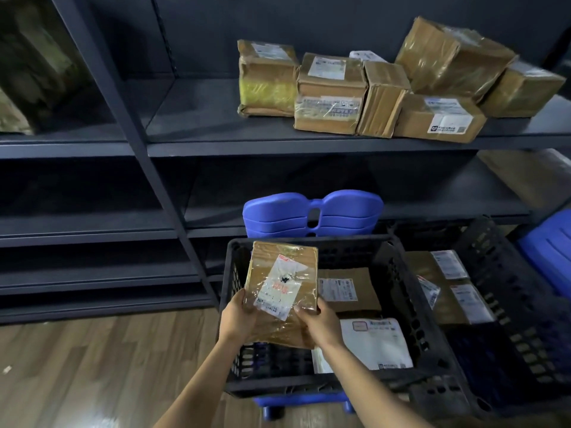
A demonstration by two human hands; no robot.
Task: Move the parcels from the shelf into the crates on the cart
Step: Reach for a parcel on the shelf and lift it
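A taped brown cardboard parcel (282, 284) with a white label is held tilted over the left side of a black plastic crate (411, 291). My left hand (239, 316) grips its lower left edge and my right hand (319, 324) grips its lower right edge. Inside that crate lie a flat brown parcel (349, 288) and a white mailer (375, 342). A second black crate (500, 273) to the right holds several labelled brown parcels (448, 285). On the dark shelf (216, 125) above, several cardboard parcels (330, 94) remain, clustered at the right.
A blue cart (312, 213) carries the crates, its handle rising behind them. A blue bin (553, 248) stands at the far right. Dark metal shelf uprights (129, 118) run down the left. Wooden floor (92, 366) lies to the lower left.
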